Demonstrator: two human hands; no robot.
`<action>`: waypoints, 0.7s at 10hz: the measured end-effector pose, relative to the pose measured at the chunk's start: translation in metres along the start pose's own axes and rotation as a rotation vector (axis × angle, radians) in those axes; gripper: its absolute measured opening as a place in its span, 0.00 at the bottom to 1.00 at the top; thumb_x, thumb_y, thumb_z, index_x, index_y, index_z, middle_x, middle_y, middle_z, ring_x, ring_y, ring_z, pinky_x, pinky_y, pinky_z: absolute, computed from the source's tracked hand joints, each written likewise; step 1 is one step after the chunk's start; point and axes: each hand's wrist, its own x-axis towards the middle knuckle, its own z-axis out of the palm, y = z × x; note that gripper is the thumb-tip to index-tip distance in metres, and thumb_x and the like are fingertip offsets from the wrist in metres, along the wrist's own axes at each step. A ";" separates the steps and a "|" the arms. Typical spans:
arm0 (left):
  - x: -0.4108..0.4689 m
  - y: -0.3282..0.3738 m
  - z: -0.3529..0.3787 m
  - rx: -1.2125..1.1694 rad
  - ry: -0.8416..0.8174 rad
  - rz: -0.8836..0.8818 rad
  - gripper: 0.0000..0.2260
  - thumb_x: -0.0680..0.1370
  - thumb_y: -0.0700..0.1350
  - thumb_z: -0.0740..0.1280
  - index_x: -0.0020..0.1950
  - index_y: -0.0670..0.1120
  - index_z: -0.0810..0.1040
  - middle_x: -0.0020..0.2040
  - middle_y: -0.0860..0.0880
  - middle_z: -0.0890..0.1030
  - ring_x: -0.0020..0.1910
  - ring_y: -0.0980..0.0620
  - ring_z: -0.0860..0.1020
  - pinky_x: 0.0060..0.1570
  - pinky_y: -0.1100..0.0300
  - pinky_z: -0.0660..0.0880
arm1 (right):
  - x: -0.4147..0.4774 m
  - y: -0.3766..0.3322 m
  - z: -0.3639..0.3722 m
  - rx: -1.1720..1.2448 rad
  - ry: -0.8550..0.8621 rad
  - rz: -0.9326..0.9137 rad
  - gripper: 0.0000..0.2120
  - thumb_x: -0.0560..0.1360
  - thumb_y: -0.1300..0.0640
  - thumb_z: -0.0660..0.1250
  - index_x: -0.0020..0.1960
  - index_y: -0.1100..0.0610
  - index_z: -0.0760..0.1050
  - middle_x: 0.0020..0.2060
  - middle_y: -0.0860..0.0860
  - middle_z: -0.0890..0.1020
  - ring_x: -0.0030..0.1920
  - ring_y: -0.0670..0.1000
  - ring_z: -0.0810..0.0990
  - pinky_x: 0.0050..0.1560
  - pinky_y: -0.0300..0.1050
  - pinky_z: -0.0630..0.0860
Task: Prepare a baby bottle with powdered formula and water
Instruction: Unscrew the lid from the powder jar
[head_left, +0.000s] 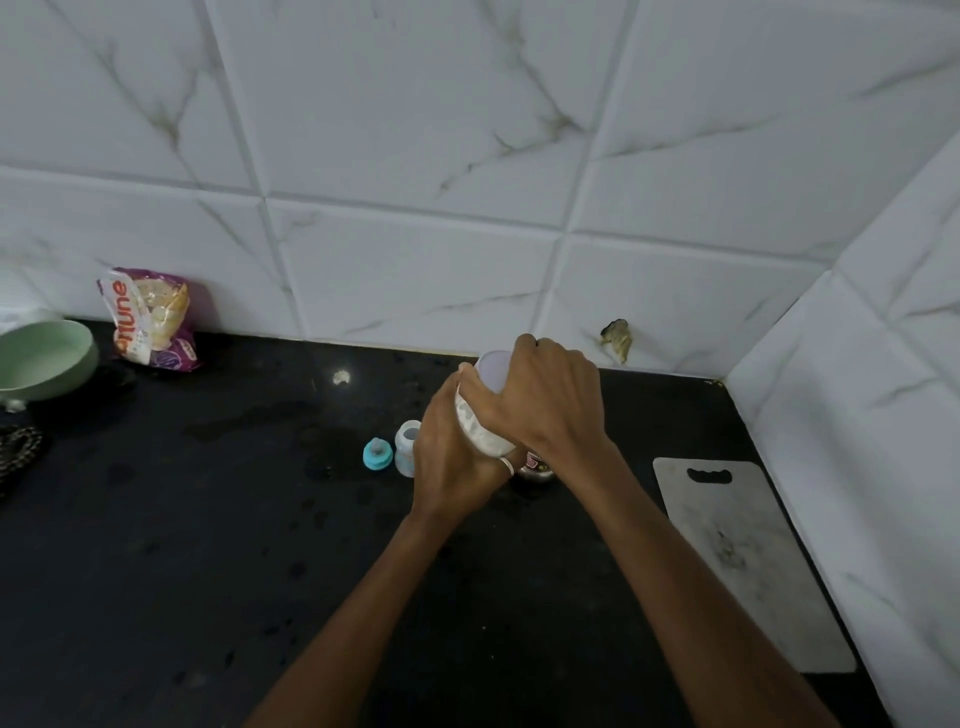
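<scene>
Fingers (442, 415) of your left hand (452, 462) curl round the white formula tub (480, 434); your right hand (550, 402) grips its pale lid (492, 371) from above. You seem to be opening it; next comes a steady twist. Far left of your fingers sit a green bowl (47, 364) and a packet (150, 319); just left, a teal teat cap (376, 454) and the open baby bottle (408, 449); right, a cutting board (748, 561). Dark wet-spotted desk (156, 571), white marbled tiles (415, 130) behind.

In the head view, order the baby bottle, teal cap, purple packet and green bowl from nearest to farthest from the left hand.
1. Baby bottle, just left of the left hand.
2. Teal cap, left of the bottle.
3. Purple packet, standing at back left.
4. Green bowl, at the far left edge.
</scene>
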 end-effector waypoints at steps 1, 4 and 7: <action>0.008 -0.004 0.005 0.061 0.092 -0.374 0.29 0.70 0.50 0.81 0.67 0.63 0.75 0.64 0.51 0.83 0.62 0.55 0.81 0.62 0.59 0.77 | -0.004 -0.003 0.000 -0.005 0.108 -0.082 0.29 0.73 0.31 0.63 0.34 0.56 0.63 0.27 0.48 0.66 0.26 0.51 0.64 0.31 0.41 0.55; 0.009 0.037 -0.019 -0.072 -0.088 -0.573 0.35 0.60 0.23 0.74 0.64 0.46 0.76 0.55 0.47 0.82 0.56 0.49 0.80 0.61 0.55 0.75 | 0.005 0.010 -0.006 0.090 0.169 -0.409 0.27 0.72 0.32 0.61 0.37 0.57 0.70 0.28 0.48 0.72 0.26 0.53 0.70 0.31 0.43 0.61; 0.022 0.027 -0.040 0.090 -0.233 -0.077 0.40 0.61 0.45 0.85 0.71 0.53 0.73 0.58 0.55 0.82 0.55 0.56 0.80 0.57 0.64 0.75 | 0.016 0.022 -0.039 0.081 -0.288 -0.558 0.39 0.75 0.26 0.56 0.78 0.47 0.65 0.72 0.45 0.75 0.65 0.51 0.78 0.54 0.50 0.76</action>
